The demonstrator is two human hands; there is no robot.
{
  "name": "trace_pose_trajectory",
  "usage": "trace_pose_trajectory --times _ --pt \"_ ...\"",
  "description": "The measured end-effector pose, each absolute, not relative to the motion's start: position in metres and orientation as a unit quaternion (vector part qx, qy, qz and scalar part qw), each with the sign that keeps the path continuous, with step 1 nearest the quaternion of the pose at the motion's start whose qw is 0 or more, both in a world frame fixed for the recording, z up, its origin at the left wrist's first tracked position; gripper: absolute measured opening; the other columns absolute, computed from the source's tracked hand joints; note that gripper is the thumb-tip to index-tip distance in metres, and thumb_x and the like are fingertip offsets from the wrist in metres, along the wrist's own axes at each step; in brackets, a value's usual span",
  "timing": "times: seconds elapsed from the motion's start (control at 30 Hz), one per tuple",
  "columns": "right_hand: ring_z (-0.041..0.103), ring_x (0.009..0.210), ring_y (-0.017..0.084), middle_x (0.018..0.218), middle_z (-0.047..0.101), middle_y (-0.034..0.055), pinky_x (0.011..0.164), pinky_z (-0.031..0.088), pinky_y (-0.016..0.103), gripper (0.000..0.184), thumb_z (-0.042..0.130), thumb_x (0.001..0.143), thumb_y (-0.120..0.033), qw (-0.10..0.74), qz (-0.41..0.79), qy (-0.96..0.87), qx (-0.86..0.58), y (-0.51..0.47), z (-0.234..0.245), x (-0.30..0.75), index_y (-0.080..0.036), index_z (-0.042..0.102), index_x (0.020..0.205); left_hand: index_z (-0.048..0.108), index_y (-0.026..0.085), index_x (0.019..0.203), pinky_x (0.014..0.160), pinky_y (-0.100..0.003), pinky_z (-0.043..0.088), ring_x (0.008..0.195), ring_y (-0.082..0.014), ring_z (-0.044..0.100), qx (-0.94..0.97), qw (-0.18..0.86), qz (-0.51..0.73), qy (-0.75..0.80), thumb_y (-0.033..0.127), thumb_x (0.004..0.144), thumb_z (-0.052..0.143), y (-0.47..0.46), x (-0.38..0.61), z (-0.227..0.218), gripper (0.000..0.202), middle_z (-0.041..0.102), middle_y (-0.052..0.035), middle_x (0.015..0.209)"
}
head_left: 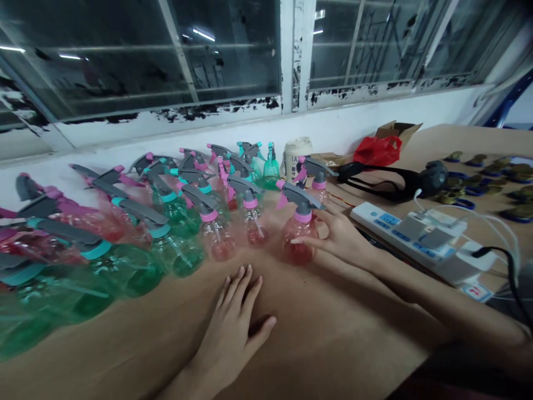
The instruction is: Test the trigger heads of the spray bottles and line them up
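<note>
My right hand (339, 236) grips the lower body of a pink spray bottle (297, 250), thumb in front and fingers round the far side. The bottle stands upright on the brown tabletop (291, 339), its grey and pink trigger head pointing left. My left hand (233, 325) lies flat on the table with fingers apart, holding nothing. Just beyond its fingertips stand a pink-collared spray bottle (217, 241) and another pink one (255, 228). A green spray bottle (179, 255) is farther left. Behind the gripped bottle is one more pink spray bottle (320, 191).
Several green and pink spray bottles crowd the left side along the wall. On the right lie a white power strip (408, 233) with plugs and cables, a black strap (375, 180), a red plastic bag (377, 151) and small round items. A lidded cup (295, 158) stands by the wall.
</note>
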State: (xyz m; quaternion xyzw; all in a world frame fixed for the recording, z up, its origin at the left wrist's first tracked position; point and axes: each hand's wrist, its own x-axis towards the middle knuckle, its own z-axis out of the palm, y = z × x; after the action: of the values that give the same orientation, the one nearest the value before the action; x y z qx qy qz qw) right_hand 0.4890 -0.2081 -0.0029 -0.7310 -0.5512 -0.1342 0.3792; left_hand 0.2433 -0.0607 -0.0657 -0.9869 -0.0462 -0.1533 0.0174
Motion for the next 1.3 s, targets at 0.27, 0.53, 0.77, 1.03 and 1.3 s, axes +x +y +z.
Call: trace_pose_trajectory --times 0.27,0.53,0.77,1.03,1.3 --pt "0.064 0.095 0.033 0.102 0.068 0.0172 0.081 0.050 0.046 0.053 0.065 0.076 -0.053 0.372 -0.150 -0.498 -0.769 -0.182 -0.002 0.507 -0.012 0.058 0.108 0.039 0.013 0.138 0.106 -0.052 0.033 0.136 -0.0322 0.032 -0.985 0.018 -0.164 -0.043 0.048 0.093 0.048 -0.060 0.243 -0.066 0.058 0.034 -0.0152 0.148" --pt "0.062 0.100 0.032 0.106 0.068 0.0163 0.082 0.047 0.045 0.039 0.062 0.081 -0.045 0.348 -0.156 -0.492 -0.783 -0.162 0.002 0.516 -0.015 0.062 0.106 0.037 0.015 0.140 0.106 -0.051 0.033 0.136 -0.0310 0.032 -0.986 0.010 -0.162 -0.042 0.046 0.092 0.049 -0.061 0.242 -0.064 0.058 0.033 -0.0136 0.150" --pt "0.063 0.098 0.034 0.099 0.070 0.0196 0.080 0.048 0.046 0.043 0.059 0.083 -0.047 0.332 -0.163 -0.478 -0.797 -0.152 0.005 0.514 -0.010 0.064 0.105 0.036 0.015 0.140 0.106 -0.050 0.034 0.136 -0.0306 0.032 -0.985 0.018 -0.164 -0.046 0.046 0.092 0.050 -0.061 0.242 -0.064 0.059 0.034 -0.0135 0.149" --pt "0.064 0.100 0.032 0.114 0.067 0.0159 0.083 0.050 0.046 0.055 0.059 0.082 -0.049 0.362 -0.151 -0.464 -0.794 -0.168 0.003 0.511 -0.014 0.056 0.124 0.034 0.014 0.142 0.105 -0.051 0.035 0.135 -0.0310 0.033 -0.985 0.026 -0.167 -0.041 0.045 0.092 0.049 -0.060 0.243 -0.062 0.060 0.034 -0.0141 0.149" --pt "0.068 0.069 0.018 0.091 0.074 0.0075 0.060 0.051 0.030 0.029 0.059 0.083 -0.042 0.430 -0.056 -0.434 -0.789 -0.215 0.003 0.522 -0.017 0.068 0.096 0.035 0.021 0.139 0.096 -0.044 0.046 0.121 -0.0271 0.051 -0.979 0.004 -0.187 -0.078 0.044 0.096 0.041 -0.057 0.249 -0.053 0.050 0.050 -0.0095 0.137"
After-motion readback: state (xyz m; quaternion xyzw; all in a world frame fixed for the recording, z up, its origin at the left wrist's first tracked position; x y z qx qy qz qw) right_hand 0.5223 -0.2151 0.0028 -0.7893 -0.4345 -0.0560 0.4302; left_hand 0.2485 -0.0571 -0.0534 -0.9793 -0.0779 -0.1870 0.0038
